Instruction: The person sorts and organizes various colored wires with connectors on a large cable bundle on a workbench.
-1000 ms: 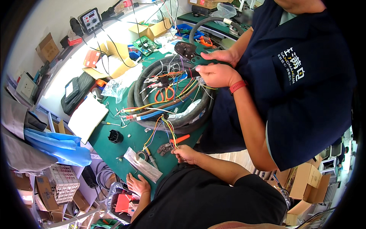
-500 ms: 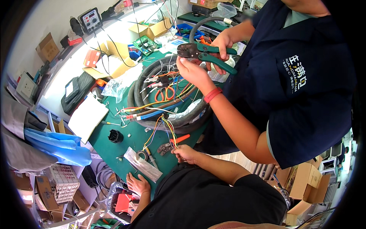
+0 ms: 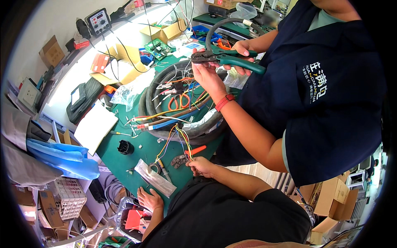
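My left hand [image 3: 149, 200] lies on the near edge of the green bench, fingers stretched and holding nothing. My right hand [image 3: 201, 166] is closed on several thin coloured wires [image 3: 188, 142] that run down from the thick cable coil. Right beside it lies a pair of crimping pliers [image 3: 179, 161] with an orange handle; whether my fingers also touch it is hidden. A plastic bag [image 3: 155, 178], a roll of tape [image 3: 155, 168] and a yellow-grey pen-like tool [image 3: 164, 171] lie between my hands. A co-worker in dark blue holds green-handled crimping pliers [image 3: 206, 57] above the coil.
The black cable coil [image 3: 144, 101] fills the bench's middle, with orange-handled scissors [image 3: 179, 102] on it. A black round connector housing [image 3: 125, 147] and a white sheet [image 3: 96, 129] lie at left. Below the bench edge stands a lined bin [image 3: 123, 219]. Cardboard boxes [image 3: 335, 198] sit at right.
The co-worker's green-handled pliers have turned, now seen more edge-on, and the co-worker's arms and body have shifted slightly. My own hands have stayed where they were.
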Tool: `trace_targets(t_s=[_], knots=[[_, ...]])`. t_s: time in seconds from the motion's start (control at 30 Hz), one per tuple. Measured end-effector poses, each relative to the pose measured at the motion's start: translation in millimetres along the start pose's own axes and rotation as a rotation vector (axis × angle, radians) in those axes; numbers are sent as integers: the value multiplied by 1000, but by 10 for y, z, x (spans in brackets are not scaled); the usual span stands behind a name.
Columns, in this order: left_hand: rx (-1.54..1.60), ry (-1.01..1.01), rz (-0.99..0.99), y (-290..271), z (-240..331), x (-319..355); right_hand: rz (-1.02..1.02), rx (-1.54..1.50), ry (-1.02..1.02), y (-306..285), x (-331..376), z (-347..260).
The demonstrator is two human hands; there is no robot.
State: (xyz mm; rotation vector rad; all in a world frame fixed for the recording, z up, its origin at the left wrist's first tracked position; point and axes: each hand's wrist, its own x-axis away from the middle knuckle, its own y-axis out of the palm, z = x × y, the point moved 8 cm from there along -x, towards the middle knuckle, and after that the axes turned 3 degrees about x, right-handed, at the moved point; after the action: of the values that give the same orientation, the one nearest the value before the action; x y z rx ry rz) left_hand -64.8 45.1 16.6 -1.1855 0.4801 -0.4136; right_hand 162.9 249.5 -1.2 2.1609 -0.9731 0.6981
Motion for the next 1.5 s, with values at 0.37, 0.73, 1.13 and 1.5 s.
trace_targets(t_s=[0.37, 0.73, 1.13, 1.5], knots=[[0, -13, -12, 14, -24, 2, -12, -3, -8, -16, -4, 11], [-3, -10, -14, 14, -14, 1, -7, -16, -1, 7, 22, 7], [0, -18, -5, 10, -15, -1, 2, -1, -2, 20, 53, -33], [-1, -20, -4, -13, 2, 3, -3, -3, -3, 19, 44, -26]])
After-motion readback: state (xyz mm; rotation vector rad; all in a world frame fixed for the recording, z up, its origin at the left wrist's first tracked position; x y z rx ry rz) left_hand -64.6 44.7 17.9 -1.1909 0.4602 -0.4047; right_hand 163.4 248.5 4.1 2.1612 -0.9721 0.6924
